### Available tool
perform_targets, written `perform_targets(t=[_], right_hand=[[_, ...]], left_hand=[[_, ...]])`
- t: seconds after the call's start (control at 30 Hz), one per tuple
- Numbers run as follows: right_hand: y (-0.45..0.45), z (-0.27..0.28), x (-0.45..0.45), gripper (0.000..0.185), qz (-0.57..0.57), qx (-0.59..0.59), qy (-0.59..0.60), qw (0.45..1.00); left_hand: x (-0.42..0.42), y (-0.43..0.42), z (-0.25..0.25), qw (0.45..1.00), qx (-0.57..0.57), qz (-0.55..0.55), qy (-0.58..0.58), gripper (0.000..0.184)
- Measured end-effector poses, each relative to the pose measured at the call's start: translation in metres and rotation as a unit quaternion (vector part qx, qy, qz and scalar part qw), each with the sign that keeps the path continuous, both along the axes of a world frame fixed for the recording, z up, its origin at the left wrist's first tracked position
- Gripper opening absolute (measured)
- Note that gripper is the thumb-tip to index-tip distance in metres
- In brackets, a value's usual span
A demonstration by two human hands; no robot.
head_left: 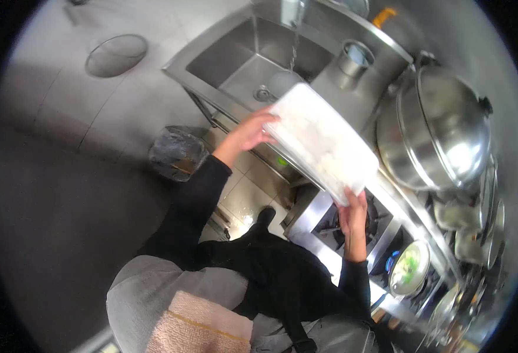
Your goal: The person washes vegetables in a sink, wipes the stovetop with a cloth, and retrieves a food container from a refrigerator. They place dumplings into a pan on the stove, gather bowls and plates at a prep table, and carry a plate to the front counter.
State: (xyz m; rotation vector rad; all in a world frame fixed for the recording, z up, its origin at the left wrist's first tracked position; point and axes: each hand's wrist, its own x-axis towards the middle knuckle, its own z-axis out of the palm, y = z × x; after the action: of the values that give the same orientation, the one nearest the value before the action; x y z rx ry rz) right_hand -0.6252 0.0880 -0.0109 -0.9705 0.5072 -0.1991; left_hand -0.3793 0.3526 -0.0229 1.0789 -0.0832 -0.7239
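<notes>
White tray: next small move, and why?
Probably ease the white tray slightly away from the running water, left hand and right hand together. In this view its far end lies near the stream over the sink, and its pale contents look uncovered, so splashes might reach them.

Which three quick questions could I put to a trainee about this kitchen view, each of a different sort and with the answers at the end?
1. Multiple choice: where does the running water come down?
a) into the large steel pot
b) into the steel sink
c) into the lined bin

2. True or false: the left hand and the right hand both hold the white tray.

3. Fill in the missing word: the pan with green food in it sits on the ____, where a blue flame shows.

Key: 1: b. 2: true. 3: stove.
</notes>
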Motion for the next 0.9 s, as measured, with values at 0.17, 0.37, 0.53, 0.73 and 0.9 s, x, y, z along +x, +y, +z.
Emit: perform_targets(t=[0.17, 0.37, 0.53, 0.73, 0.9], right_hand=[[-0.041, 0.008, -0.073, 0.055, 0.044, -0.006, 0.009, 0.999], [-0.122, 0.007, -0.146, 0.075, 0.130, -0.199, 0.029, 0.971], [-0.085, 0.030, -0.141, 0.051, 0.331, -0.101, -0.117, 0.931], [0.068, 0.176, -0.198, 0.065, 0.617, 0.057, -0.280, 0.734], [0.230, 0.304, -0.220, 0.045, 0.767, 0.060, -0.282, 0.573]], left_hand=[[-0.111, 0.002, 0.043, 0.998, -0.031, 0.012, -0.050, 0.061], [-0.300, 0.018, 0.114, 0.980, -0.051, 0.045, -0.188, 0.091], [-0.464, 0.064, 0.173, 0.930, 0.052, 0.198, -0.305, 0.100], [-0.676, 0.125, 0.235, 0.806, 0.069, 0.465, -0.361, 0.097], [-0.788, 0.161, 0.317, 0.656, 0.106, 0.615, -0.425, 0.062]])
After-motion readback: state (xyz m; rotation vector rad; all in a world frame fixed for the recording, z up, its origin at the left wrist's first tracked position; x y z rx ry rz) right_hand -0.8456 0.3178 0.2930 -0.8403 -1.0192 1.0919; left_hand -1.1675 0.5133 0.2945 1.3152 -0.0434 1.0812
